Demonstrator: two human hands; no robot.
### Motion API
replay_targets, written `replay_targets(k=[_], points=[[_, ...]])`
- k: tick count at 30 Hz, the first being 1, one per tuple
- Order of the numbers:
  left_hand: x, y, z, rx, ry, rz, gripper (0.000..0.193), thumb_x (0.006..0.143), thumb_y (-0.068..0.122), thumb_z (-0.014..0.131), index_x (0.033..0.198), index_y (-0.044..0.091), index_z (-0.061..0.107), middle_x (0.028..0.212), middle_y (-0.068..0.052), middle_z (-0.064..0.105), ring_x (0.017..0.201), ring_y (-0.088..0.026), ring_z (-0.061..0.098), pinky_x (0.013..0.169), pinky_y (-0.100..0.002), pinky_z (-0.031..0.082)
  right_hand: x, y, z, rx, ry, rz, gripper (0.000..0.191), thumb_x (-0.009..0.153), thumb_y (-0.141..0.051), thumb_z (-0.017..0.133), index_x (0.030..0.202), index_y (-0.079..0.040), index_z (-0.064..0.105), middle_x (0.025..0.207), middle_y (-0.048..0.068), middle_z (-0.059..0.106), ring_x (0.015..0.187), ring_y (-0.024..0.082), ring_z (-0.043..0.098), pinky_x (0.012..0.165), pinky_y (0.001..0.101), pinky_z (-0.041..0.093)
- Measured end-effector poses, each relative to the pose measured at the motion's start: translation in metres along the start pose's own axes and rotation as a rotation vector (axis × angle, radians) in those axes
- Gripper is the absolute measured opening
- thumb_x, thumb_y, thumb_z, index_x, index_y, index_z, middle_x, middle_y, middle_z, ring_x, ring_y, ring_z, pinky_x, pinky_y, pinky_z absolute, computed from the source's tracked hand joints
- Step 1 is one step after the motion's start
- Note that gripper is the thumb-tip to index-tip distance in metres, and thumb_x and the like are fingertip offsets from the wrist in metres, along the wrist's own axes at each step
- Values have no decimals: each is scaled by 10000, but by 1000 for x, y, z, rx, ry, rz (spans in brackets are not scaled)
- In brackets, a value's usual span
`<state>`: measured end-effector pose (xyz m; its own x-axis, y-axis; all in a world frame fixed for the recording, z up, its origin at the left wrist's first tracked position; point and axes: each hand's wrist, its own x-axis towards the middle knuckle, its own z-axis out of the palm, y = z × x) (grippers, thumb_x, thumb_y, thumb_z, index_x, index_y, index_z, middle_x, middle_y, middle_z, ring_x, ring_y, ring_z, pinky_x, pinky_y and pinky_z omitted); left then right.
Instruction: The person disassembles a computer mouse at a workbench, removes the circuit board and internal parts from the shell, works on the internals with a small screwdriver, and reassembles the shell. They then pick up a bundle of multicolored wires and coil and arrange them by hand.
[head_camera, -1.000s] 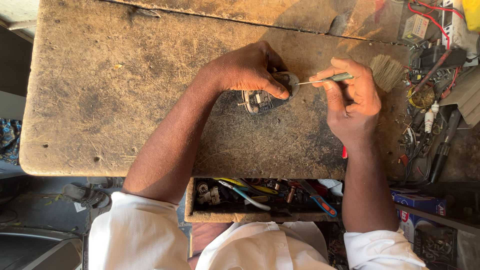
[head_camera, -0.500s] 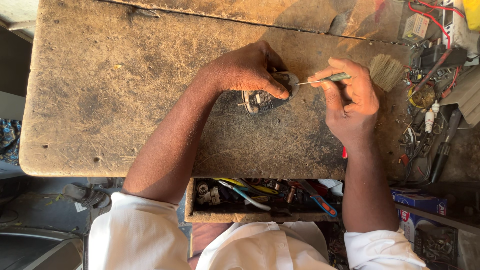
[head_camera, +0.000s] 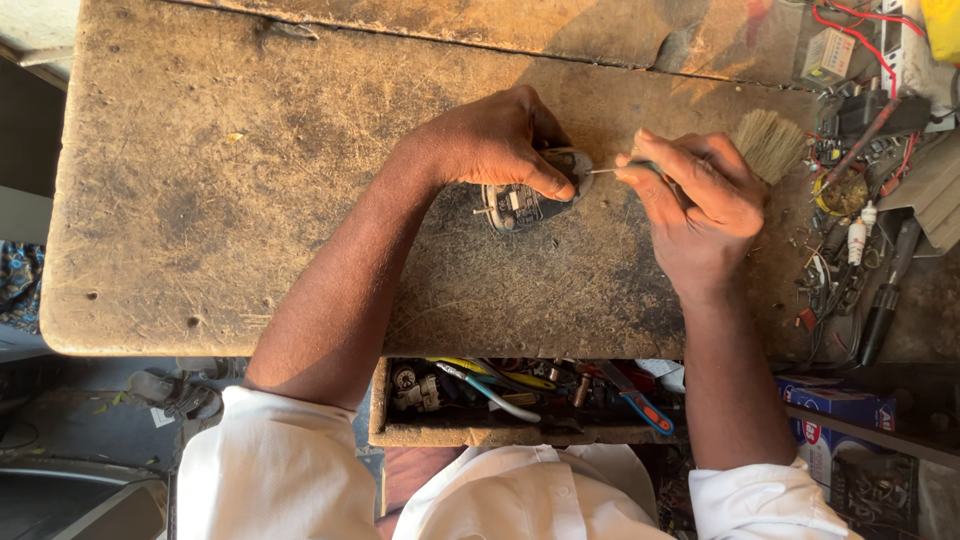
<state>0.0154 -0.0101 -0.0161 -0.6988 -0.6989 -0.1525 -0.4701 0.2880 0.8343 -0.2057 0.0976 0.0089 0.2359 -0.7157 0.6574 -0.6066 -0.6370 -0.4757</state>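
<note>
A thin screwdriver (head_camera: 612, 169) lies nearly level just right of the frame's centre, its long axis running left to right, the metal tip pointing left at a small dark gadget (head_camera: 525, 200) and its handle hidden in the fist. The right hand (head_camera: 700, 205) is closed tight around that handle, knuckles up, thumb and forefinger pinching the shaft near the front; its forearm runs straight down to the lower right of the frame and ends in a rolled white sleeve. The left hand (head_camera: 490, 140) arches over the gadget from above, fingers curled around its far side and thumb pressed on its right edge, clamping it against the worn wooden table (head_camera: 250, 200); that forearm slants down to the lower left. The gadget sits at the middle of the table, its open face showing pale metal parts. A brush (head_camera: 770, 142) with pale bristles lies just behind the right hand. Below the table edge, at the bottom centre, an open drawer (head_camera: 400, 432) holds pliers with coloured handles, wires and small metal parts. At the right edge, loose wires and small bits are heaped on the table.
</note>
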Motion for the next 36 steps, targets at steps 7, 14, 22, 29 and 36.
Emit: replay_targets(k=[7,14,22,29,36], points=[[1,-1,0,8,14,24,581,668,453,918,1088,72,793,983,-113,796,884,-203,777,776,-386,644,0,-7,-1,84,-24,36,397,1074,165,676,1428,-6,621,1154,164,699,1033,240,764,884,308,668],[1,-1,1,34,43,21,625,646,469,936,1085,52,782,1005,-129,779,910,-222,757,790,-392,627,7,-16,2,134,-35,-7,462,1035,167,622,1462,32,509,1186,166,682,1043,251,727,897,354,634],[1,2,-1,-10,0,25,534,691,418,906,1061,47,805,935,-126,807,838,-217,786,760,-385,636,-1,-1,-1,41,-13,76,490,1044,185,690,1487,2,592,1184,151,682,978,218,738,845,295,675],[0,1,1,-6,34,21,584,672,443,930,1068,41,779,945,-136,785,855,-204,774,758,-384,639,-7,5,2,91,-12,32,463,1042,114,765,1456,-35,619,1108,143,622,1010,263,776,830,302,672],[-1,3,0,4,10,-43,571,665,477,907,1054,70,812,941,-133,802,855,-209,776,779,-393,642,-2,-3,0,152,-80,66,462,1106,66,581,1543,-16,455,1344,202,667,1162,279,746,972,348,654]])
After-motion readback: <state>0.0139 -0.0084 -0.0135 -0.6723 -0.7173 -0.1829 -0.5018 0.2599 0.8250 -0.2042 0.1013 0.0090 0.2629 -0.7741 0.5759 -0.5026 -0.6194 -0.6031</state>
